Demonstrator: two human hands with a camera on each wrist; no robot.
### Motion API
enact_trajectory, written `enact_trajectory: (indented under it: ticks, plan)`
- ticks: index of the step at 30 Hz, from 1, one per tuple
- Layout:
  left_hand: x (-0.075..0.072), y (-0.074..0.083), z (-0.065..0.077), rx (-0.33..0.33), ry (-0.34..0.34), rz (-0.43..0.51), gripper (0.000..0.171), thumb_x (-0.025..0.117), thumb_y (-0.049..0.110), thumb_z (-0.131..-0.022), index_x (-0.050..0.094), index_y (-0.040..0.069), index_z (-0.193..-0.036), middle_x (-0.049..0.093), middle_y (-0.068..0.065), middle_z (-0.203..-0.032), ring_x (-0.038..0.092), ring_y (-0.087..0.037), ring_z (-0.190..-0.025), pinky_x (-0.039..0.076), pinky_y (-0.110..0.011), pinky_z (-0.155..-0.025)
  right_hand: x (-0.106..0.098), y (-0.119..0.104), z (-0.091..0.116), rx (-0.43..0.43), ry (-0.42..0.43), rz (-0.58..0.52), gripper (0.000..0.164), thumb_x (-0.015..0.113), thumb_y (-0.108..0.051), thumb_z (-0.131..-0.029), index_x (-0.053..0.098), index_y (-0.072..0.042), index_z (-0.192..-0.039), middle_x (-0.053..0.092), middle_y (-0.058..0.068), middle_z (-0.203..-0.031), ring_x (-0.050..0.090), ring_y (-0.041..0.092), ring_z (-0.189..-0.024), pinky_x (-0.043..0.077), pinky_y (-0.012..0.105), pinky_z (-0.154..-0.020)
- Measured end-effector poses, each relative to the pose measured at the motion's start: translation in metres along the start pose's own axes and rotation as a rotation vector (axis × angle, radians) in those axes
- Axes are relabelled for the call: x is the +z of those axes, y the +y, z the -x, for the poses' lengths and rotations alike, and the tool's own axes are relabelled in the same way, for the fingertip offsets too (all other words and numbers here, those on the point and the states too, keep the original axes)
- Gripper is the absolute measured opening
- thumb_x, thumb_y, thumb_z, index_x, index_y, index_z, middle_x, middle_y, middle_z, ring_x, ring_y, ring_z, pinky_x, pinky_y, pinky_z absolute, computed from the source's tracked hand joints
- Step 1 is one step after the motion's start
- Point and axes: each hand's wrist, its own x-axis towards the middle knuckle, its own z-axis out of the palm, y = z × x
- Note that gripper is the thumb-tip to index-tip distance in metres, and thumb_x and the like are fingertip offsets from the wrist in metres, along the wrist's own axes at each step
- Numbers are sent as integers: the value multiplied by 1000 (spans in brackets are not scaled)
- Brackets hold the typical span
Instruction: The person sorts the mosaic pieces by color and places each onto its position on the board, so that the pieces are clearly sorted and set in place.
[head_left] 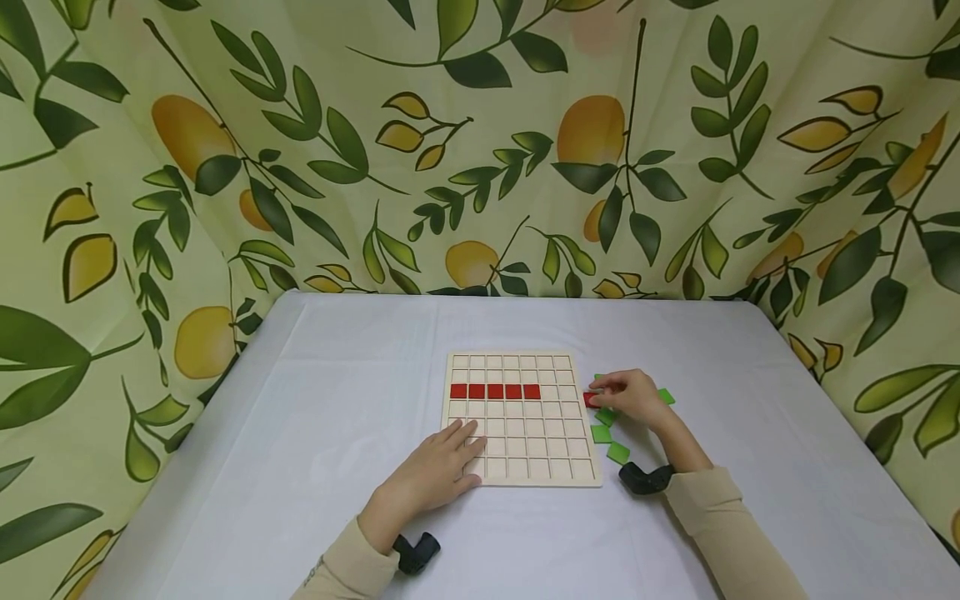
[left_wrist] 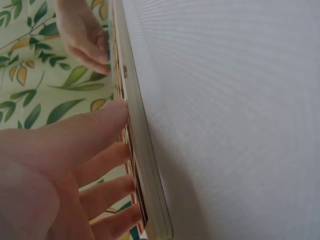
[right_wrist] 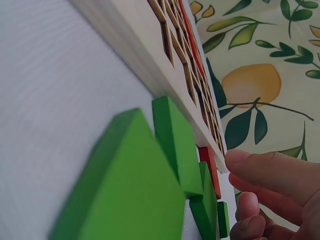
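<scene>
The left hand (head_left: 437,468) rests on the wooden board (head_left: 536,452), grip released. The right hand (head_left: 636,397) is at the loose red tile (right_wrist: 210,172) just beside the board, near green tiles (head_left: 602,434); I cannot tell whether its grip grasps it.

Five red tiles (head_left: 496,392) are lying on one board (head_left: 528,477); one loose red tile (head_left: 590,401) is lying near its three o'clock; at least five green tiles (head_left: 602,434) are lying between two and four; one left hand (head_left: 441,467) is showing at eight, one right hand (head_left: 633,396) near three
</scene>
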Motion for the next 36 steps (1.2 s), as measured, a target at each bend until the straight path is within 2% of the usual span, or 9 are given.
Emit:
enact_trajectory:
  ticks: [8, 18, 36]
  plan:
    - [-1, 0, 1, -4, 0, 5, 52, 58, 33, -95, 48, 12, -142, 38, -11, -155, 35, -32, -146, 39, -50, -115, 1, 2, -1, 18, -1, -5, 27, 76, -15, -82, 72, 3, -102, 50, -4, -68, 43, 8, -65, 34, 18, -55]
    - [0, -1, 0, 1, 6, 9, 53, 59, 33, -94, 49, 12, -141, 39, -11, -155, 35, -33, -145, 39, -50, -114, 1, 1, 0, 27, -5, 2, 29, 77, -10, -78, 71, 5, -102, 47, -3, -67, 43, 12, -68, 33, 19, -56]
    - [1, -1, 0, 16, 32, 17, 53, 61, 33, -93, 50, 11, -140, 40, -12, -154, 37, -34, -144, 41, -53, -112, 0, 3, -4, 57, -6, 38, 32, 77, -11, -78, 71, 5, -106, 47, -2, -69, 43, 13, -71, 33, 19, -56]
